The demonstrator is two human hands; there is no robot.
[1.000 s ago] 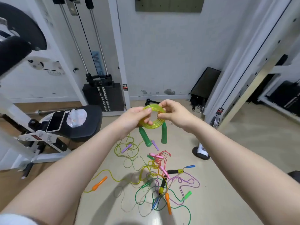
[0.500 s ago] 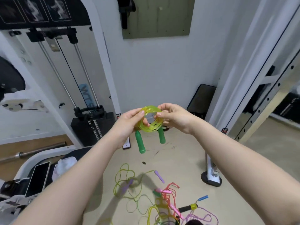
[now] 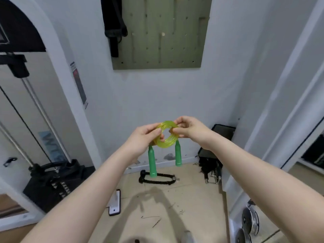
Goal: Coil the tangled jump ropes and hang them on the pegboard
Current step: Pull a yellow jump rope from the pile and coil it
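Observation:
A yellow-green jump rope (image 3: 168, 143) is wound into a small tight coil, held up at chest height between both hands. My left hand (image 3: 143, 137) pinches its left side and my right hand (image 3: 188, 129) pinches its upper right. Its two green handles (image 3: 152, 163) hang straight down from the coil, the right handle (image 3: 178, 155) a little higher. The grey-green pegboard (image 3: 157, 32) hangs on the white wall straight ahead, above the hands. The other ropes are out of view.
A black strap (image 3: 114, 23) hangs at the pegboard's left edge. The white cable machine with its weight stack (image 3: 56, 183) stands at left, a white rack post (image 3: 280, 102) at right. On the floor lie a phone (image 3: 114, 202), a black strap loop (image 3: 157, 178) and weight plates (image 3: 249, 223).
My view has tilted up from the tangled ropes on the floor to the wall and pegboard. Both hands have kept the coiled rope and raised it toward the wall.

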